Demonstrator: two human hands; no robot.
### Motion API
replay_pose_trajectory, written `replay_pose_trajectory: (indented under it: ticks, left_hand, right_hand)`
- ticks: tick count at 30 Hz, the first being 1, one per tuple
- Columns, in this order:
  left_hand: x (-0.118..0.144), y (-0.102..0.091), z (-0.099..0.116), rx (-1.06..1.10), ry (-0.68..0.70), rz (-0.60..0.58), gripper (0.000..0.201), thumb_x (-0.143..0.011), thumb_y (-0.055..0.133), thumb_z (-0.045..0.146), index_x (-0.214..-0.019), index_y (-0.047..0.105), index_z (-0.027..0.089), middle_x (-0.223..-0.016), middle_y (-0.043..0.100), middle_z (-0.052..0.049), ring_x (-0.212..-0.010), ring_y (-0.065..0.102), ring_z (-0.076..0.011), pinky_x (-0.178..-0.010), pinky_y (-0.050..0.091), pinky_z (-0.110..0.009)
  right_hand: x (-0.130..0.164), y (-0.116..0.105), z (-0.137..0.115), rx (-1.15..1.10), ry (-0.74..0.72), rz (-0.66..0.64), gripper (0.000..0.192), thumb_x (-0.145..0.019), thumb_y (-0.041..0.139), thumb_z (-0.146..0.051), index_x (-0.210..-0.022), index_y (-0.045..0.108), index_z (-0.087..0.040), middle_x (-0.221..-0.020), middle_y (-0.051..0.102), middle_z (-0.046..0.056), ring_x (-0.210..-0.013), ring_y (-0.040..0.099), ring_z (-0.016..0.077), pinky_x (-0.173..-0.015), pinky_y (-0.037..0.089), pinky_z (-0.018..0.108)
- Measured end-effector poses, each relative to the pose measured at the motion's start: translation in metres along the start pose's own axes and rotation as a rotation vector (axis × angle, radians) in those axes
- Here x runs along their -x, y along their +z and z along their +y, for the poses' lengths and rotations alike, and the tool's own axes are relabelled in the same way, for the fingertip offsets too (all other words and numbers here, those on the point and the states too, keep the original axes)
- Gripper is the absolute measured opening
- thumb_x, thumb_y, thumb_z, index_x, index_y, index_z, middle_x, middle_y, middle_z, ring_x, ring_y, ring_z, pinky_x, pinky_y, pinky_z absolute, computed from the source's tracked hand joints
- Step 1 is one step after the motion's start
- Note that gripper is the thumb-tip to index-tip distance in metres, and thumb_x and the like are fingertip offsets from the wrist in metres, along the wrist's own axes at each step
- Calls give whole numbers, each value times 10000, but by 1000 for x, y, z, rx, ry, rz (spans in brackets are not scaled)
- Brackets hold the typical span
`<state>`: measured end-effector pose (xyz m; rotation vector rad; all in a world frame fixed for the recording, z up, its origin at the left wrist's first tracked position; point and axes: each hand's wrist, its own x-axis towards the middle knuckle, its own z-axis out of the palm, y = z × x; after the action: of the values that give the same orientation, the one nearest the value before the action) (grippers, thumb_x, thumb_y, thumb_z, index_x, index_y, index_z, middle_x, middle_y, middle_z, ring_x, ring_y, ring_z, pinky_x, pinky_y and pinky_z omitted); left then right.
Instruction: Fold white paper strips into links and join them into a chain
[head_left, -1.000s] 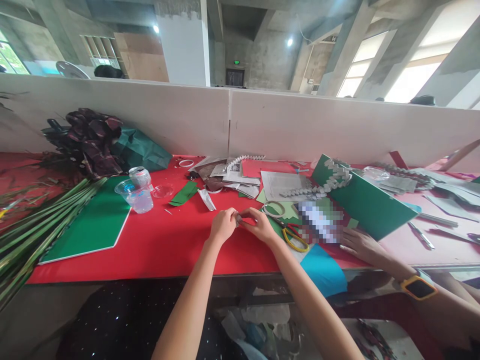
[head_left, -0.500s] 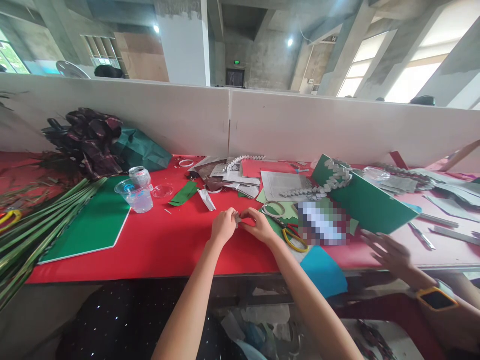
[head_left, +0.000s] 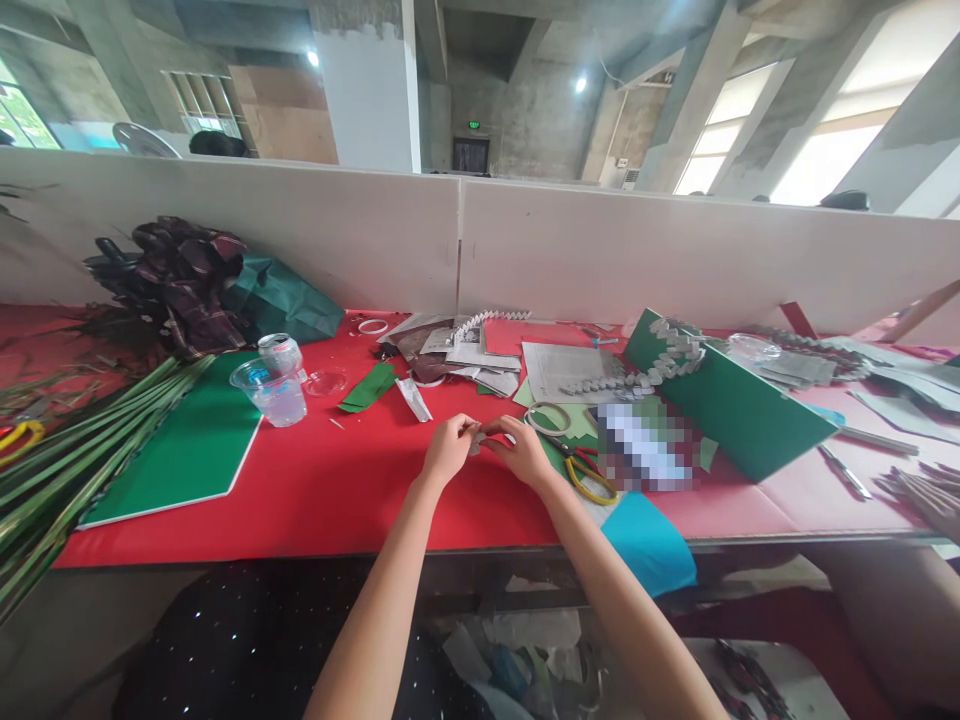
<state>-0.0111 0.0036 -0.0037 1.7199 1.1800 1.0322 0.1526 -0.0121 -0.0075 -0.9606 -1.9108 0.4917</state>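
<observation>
Both my hands meet over the red tabletop (head_left: pixel 352 500), fingers closed on one small piece of greyish folded paper (head_left: pixel 475 445). My left hand (head_left: pixel 448 450) pinches its left side. From the other side my right hand (head_left: pixel 519 450) grips it with thumb and fingertips. The fingers hide most of the paper, so its exact folds cannot be made out. Right of my hands lie scissors with yellow handles (head_left: pixel 592 484) and a roll of tape (head_left: pixel 547 418). Beyond my fingertips is a crumpled white strip (head_left: pixel 414 399).
A plastic cup (head_left: pixel 282 404) and a can (head_left: pixel 279 353) stand left, near long green leaves (head_left: pixel 97 440). Folded-paper chains (head_left: pixel 630 385) and a standing green board (head_left: pixel 742 420) are right. A blue sheet (head_left: pixel 649 545) overhangs the edge. A co-worker's hand (head_left: pixel 926 500) rests far right.
My fingers have shifted slightly around the small paper, which stays between both hands. The co-worker's hand has moved away to the right, and the watch on that wrist is out of view.
</observation>
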Motion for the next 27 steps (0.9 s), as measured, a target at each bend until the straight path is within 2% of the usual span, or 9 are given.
replay_pose_trajectory:
  ticks: [8,12,15,22,27]
  left_hand:
    - [1,-5,-1,-119,22,20,292,-822,492,386,-699,646,170,-632,633,-39,-576,537,-155,-530,371,-237]
    - [-1,-4,-1,25,-15,9,286,-810,503,384,-728,651,153,-664,653,-50,-610,575,-165,-559,411,-243]
    - [-3,-1,-1,104,-43,53,267,-786,537,380,-713,636,144,-639,642,-48,-587,580,-163,-551,424,-245]
    - [-3,12,-5,138,-46,164,216,-790,534,333,-673,593,161,-567,586,-17,-520,535,-140,-506,425,-233]
    - [-6,12,-10,163,-64,181,193,-772,565,332,-698,609,159,-596,617,-29,-547,572,-153,-528,446,-242]
  right_hand:
    - [1,1,4,54,-8,-43,78,-836,586,-189,-898,629,-209,-881,656,46,-839,611,180,-781,464,303]
    - [1,1,3,26,-13,-21,88,-844,578,-217,-913,630,-204,-880,658,49,-836,611,183,-783,464,307]
    - [-1,1,0,15,-25,-4,84,-848,572,-220,-909,628,-202,-879,657,53,-838,607,184,-784,462,305]
    - [-2,3,0,85,-8,-3,56,-848,575,-222,-879,618,-202,-866,647,51,-828,593,183,-777,456,306]
    - [0,5,4,97,-5,-15,72,-848,579,-218,-911,606,-197,-894,640,52,-850,590,177,-790,451,299]
